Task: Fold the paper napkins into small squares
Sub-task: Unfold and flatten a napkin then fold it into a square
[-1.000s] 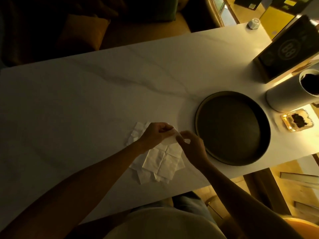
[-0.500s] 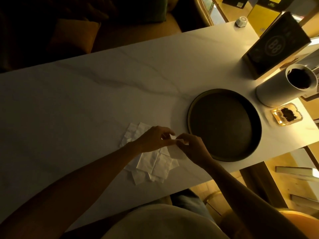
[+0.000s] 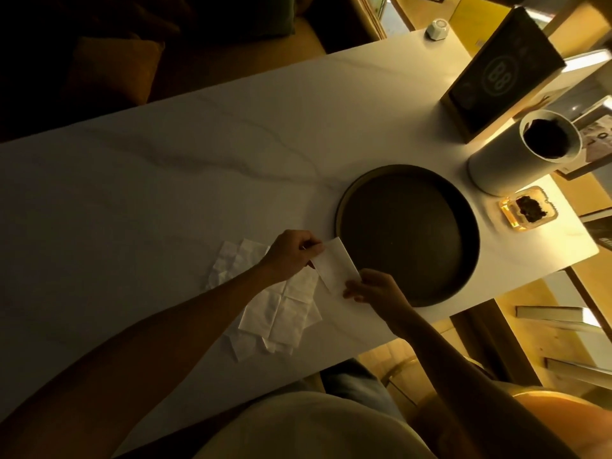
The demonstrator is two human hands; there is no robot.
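I hold one white paper napkin [image 3: 335,268], folded into a narrow rectangle, just above the white marble table [image 3: 165,200]. My left hand [image 3: 293,253] pinches its upper left end. My right hand [image 3: 371,288] pinches its lower right end. Under and to the left of my hands lies a loose pile of unfolded, creased white napkins [image 3: 281,309], partly hidden by my left forearm.
A round dark tray [image 3: 407,235] sits right of my hands. Farther right stand a white cylinder [image 3: 506,154], a small glass ashtray [image 3: 526,210] and a dark menu stand [image 3: 503,71]. A small white object [image 3: 437,28] is at the far edge.
The napkin between my hands now shows as a longer strip stretched between them. My hands have moved slightly apart, the right one lower. The camera view has shifted a little.
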